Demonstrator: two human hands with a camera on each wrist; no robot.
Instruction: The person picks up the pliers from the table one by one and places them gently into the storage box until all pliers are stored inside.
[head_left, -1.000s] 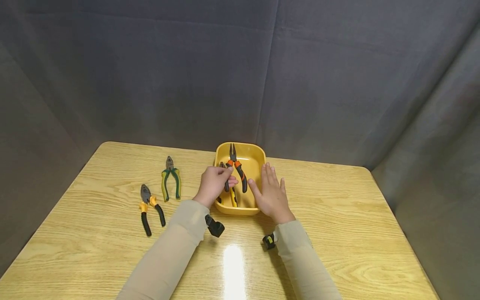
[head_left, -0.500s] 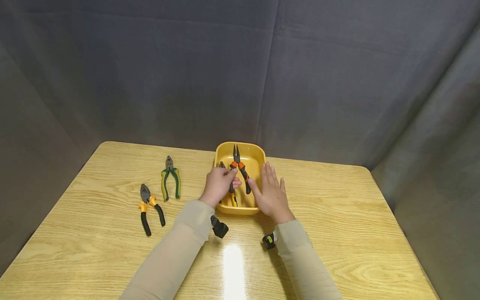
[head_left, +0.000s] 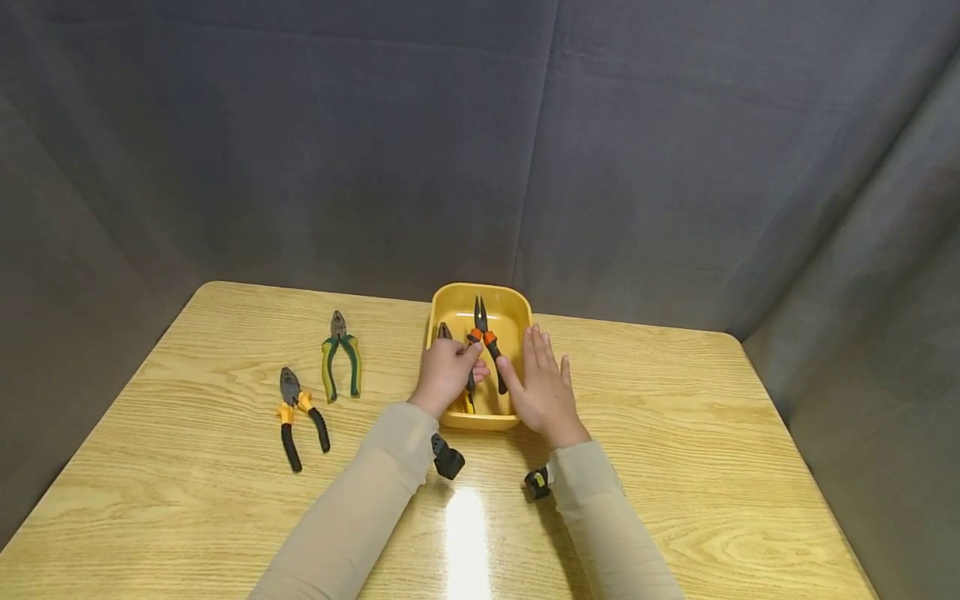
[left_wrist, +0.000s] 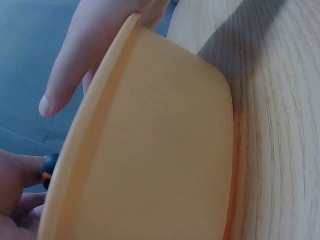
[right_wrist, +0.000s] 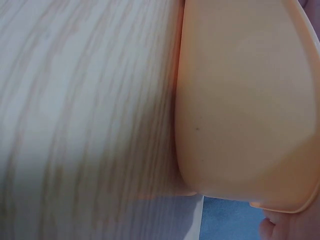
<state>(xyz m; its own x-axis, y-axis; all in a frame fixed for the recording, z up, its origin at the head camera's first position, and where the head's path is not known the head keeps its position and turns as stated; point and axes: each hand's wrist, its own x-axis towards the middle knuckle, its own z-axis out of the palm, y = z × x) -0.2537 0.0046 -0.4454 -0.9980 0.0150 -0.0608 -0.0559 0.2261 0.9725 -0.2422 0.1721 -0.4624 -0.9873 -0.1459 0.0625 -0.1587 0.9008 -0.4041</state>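
"At the middle of the frame, what are the hands doing around that yellow box (head_left: 480, 422)?"

"The left hand (head_left: 447, 375) pinches one handle of the orange-and-black pliers (head_left: 491, 342) between thumb and fingers. That pair is within the box's outline, nose toward the top of the frame, handles spread. I can't tell whether it touches the bottom."

"And the right hand (head_left: 546, 396)?"

"Holding nothing. Its fingers lie straight along the right rim, thumb spread toward the inside. I'd judge that it braces the box."

"How would you handle this well?"

"With a firm pinch, since only one handle is held and the other could swing. A slow wrist, too, and no sideways shove that might slide the box over the bench (head_left: 675, 458)."

"Anything in there to watch for?"

"Yes, a dark plier nose (head_left: 444, 331) by the left wall, and a yellow-and-black piece (head_left: 470, 407) near the front. The left hand hides too much to say whether they belong together. I'd avoid hooking the loose handle on either."

"And further left in the frame?"

"Green-and-yellow pliers (head_left: 354, 367), with black-handled pliers (head_left: 290, 387) lower and further left, both well apart from the hands."
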